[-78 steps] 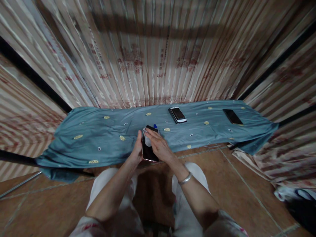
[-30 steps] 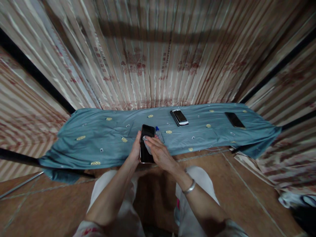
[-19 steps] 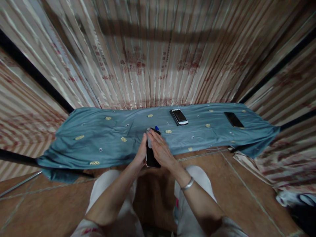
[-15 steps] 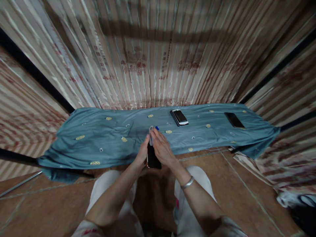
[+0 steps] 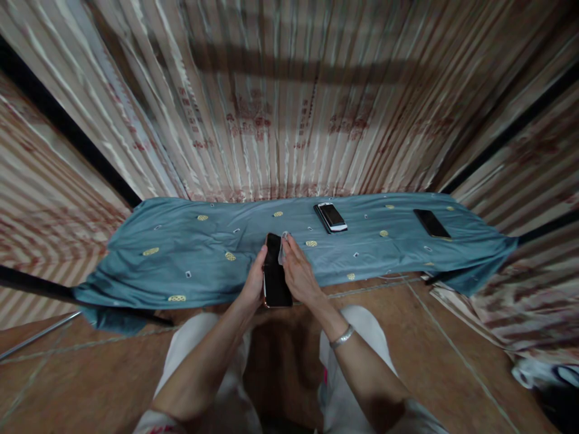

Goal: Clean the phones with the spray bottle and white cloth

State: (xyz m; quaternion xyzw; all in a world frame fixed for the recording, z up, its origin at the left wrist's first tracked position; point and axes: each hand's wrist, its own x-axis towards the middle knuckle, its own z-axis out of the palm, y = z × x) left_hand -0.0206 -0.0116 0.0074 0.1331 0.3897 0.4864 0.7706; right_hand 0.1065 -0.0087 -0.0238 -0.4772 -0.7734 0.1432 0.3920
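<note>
My left hand [image 5: 253,283] grips a black phone [image 5: 273,271] by its left edge, screen up, over the near edge of a blue-grey cloth [image 5: 190,253]. My right hand [image 5: 298,274] lies along the phone's right side and pinches a small whitish wipe [image 5: 283,248] near the phone's top corner. A silver bracelet [image 5: 341,337] is on my right wrist.
Two more phones lie on the cloth: a silver-edged phone [image 5: 332,217] behind my hands and a dark phone [image 5: 432,223] at the far right. Striped curtains [image 5: 289,108] hang behind and at both sides. My knees in white trousers [image 5: 199,343] are over a brown tiled floor.
The right hand with the wipe slid off the screen to the phone's right edge, uncovering the screen. The small blue-capped bottle seen behind the phone earlier is now hidden.
</note>
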